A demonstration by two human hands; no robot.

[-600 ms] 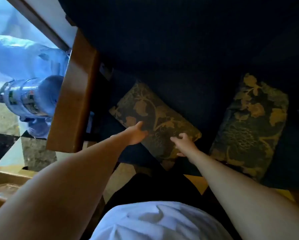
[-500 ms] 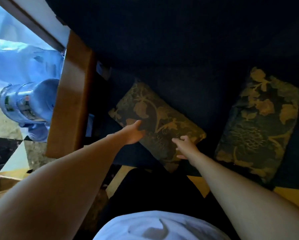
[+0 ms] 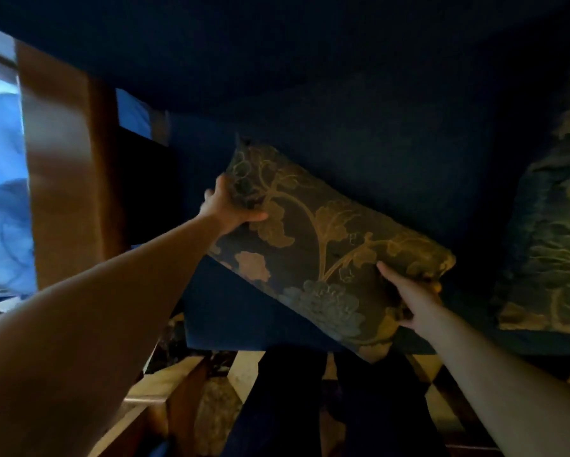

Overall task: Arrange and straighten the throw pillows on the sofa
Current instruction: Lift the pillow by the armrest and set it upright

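At the far left stands the sofa's wooden armrest (image 3: 62, 159), with the dark blue sofa (image 3: 359, 133) running rightward from it. The left hand (image 3: 226, 206) is closed on the upper left edge of the floral pillow (image 3: 323, 249), thumb across its face. The pillow sits tilted over the seat, its lower corner jutting past the seat's front edge. The right hand (image 3: 412, 301) grips its lower right end, fingers tucked underneath. A second floral pillow (image 3: 550, 245) leans near the right edge, apart from the first. To do this well, both hands should turn the pillow until its edges run square with the backrest, then set it upright against the backrest and pat it flat.
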